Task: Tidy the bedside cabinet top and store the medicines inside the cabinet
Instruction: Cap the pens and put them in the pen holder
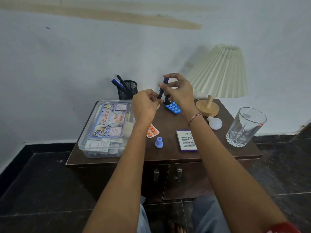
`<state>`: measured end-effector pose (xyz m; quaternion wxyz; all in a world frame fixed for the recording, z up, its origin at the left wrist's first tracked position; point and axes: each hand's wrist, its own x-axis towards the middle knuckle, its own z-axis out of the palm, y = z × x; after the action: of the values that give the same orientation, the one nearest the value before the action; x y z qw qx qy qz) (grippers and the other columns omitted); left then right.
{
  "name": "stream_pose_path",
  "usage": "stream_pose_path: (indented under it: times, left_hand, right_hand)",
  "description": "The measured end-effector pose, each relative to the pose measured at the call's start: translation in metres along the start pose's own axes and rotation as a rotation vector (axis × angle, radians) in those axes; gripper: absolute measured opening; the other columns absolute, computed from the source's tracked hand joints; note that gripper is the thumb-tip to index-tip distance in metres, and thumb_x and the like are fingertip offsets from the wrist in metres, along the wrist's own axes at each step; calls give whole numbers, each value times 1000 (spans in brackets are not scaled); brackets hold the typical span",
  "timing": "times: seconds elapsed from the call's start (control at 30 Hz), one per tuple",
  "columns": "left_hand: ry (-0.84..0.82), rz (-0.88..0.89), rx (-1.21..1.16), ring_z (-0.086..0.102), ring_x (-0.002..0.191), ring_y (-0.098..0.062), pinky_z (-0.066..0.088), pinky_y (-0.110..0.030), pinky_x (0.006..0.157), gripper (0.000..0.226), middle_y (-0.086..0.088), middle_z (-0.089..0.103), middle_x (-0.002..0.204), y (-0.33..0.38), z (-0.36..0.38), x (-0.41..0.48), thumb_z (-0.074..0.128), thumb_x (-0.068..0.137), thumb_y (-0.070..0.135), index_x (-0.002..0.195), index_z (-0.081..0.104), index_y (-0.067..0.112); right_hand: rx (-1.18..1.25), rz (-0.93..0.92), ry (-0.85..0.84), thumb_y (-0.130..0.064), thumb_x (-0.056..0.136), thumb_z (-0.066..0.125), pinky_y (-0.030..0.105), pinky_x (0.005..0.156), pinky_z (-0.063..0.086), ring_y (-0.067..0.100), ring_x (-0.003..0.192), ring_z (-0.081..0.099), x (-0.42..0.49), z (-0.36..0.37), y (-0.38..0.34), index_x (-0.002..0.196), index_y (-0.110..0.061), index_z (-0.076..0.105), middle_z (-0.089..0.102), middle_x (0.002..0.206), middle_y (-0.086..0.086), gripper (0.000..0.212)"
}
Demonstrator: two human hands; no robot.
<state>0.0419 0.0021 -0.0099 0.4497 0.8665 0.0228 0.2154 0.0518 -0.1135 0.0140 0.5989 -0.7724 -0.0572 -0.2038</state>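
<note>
Progress early: left hand (pixel 144 107) and right hand (pixel 179 92) pinch slim dark-blue plastic pen (pixel 161 91) above rear edge of dark wooden cabinet top (pixel 168 149); blue blister pack (pixel 173 107), orange blister pack (pixel 152 131) (medicines) lie unstored

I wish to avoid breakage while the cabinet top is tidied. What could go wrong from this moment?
1. The glass stands near the right edge of the cabinet top; a sweeping forearm might knock it off.
2. The light bulb lies loose on its side beside the lamp base and could roll.
3. The left hand and right hand pinch the pen above the blue blister pack; dropped, it may hit the pack.
</note>
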Motion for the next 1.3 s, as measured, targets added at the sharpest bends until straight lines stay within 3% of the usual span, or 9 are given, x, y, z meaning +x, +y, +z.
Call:
stream_pose_path:
  times: [0.2,0.33,0.43,0.53,0.77,0.93,1.03,1.17,1.3]
  left_hand:
    - [6,20,7,62,67,-11,44,-19,60,19,0,73,82,0,-1,0,78,74,25,91,73,17]
    - [0,11,-5,56,60,-4,38,-12,55,23,4,68,74,-3,-3,3,80,71,28,88,72,15]
    - [7,1,-30,56,60,-3,45,-17,61,24,8,63,69,-5,-6,4,82,69,29,84,71,15]
    - [-22,-14,-65,60,64,-6,48,-18,65,25,4,68,74,-5,-7,6,82,68,28,85,72,13]
    - [-195,-142,-368,71,79,-23,58,-34,78,22,-8,73,83,-6,-8,8,79,73,14,93,73,7]
    - [-436,-107,-529,70,71,-5,56,-17,74,36,-8,71,89,-6,-15,7,73,74,-6,108,67,5]
    - [-456,-128,-453,72,78,-14,57,-26,81,40,-14,72,96,-6,-17,6,73,75,-4,112,63,4]
    - [-314,-100,-208,71,72,-19,58,-31,70,15,-12,73,84,-6,-12,4,75,78,8,85,62,11]
    - [-282,-62,-143,69,87,-24,56,-34,79,20,-13,72,94,-9,-8,7,70,82,9,100,67,1]
  right_hand:
    - [-44,-15,76,-22,76,77,32,69,60,21,69,68,2,6,0,94,-12,66,70,75,8,23]
    - [-6,6,-31,-14,82,72,34,83,58,20,79,70,6,6,2,105,-9,67,73,87,15,25]
    - [21,5,-103,-12,87,65,24,84,56,22,91,70,5,5,2,117,-10,62,73,96,16,30]
    - [47,11,-132,-6,89,61,28,86,57,23,91,69,5,7,1,123,-11,60,70,96,15,34]
    - [142,84,-104,-2,87,62,22,72,60,23,83,67,8,0,1,123,-10,61,66,87,12,36]
    - [176,127,-26,-3,87,64,32,80,59,29,87,68,9,-4,4,122,-8,60,67,95,20,36]
    - [201,139,-6,-4,85,66,26,74,60,25,81,68,10,-4,4,124,-6,57,67,95,19,40]
    - [153,114,23,-7,82,70,16,65,59,14,72,67,11,-2,5,120,-2,60,68,90,14,39]
    - [155,118,34,-8,82,71,13,64,57,13,72,68,10,-2,6,118,-3,62,69,91,14,37]
